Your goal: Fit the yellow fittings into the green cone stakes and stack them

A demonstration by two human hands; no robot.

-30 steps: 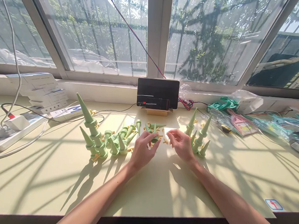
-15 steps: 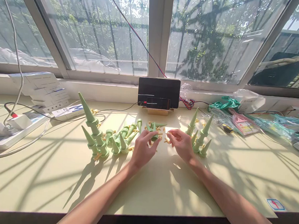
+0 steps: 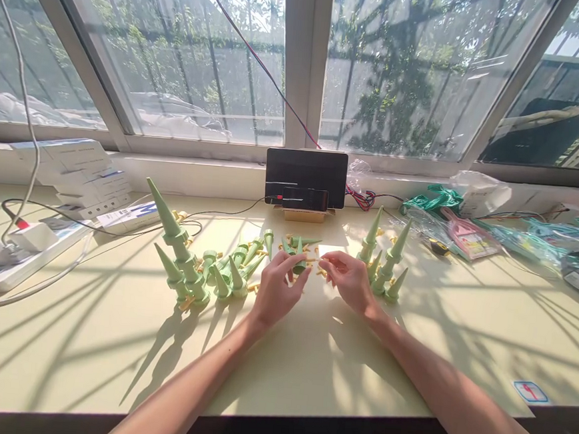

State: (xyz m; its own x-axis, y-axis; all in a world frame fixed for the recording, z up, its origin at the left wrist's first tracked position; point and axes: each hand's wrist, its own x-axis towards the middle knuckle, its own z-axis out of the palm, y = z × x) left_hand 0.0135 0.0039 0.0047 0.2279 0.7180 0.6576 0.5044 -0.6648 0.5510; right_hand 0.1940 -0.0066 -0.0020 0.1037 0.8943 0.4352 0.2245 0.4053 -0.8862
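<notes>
My left hand [image 3: 280,290] is closed around a green watering spike [image 3: 299,263], its tip pointing up and away. Close by on the right, my right hand [image 3: 349,280] pinches a small yellow valve piece [image 3: 315,260] against the side of that spike; the fingers partly cover it. To the left, tall stacked green spikes [image 3: 186,259] stand upright, with yellow valves sticking out of them. Shorter loose spikes [image 3: 237,276] lie and stand between that stack and my left hand. Beyond my right hand, another group of green spikes [image 3: 394,259] stands upright.
A dark tablet [image 3: 306,171] leans on a stand at the back, a phone [image 3: 311,199] before it. White boxes [image 3: 80,174] and a power strip [image 3: 31,250] lie at left. Plastic-wrapped items [image 3: 473,235] and cables crowd the back right, below the windows.
My right hand has moved slightly left, bringing its fingers and the yellow valve piece up to the spike. My left hand holds the spike as before. The view has shifted slightly.
</notes>
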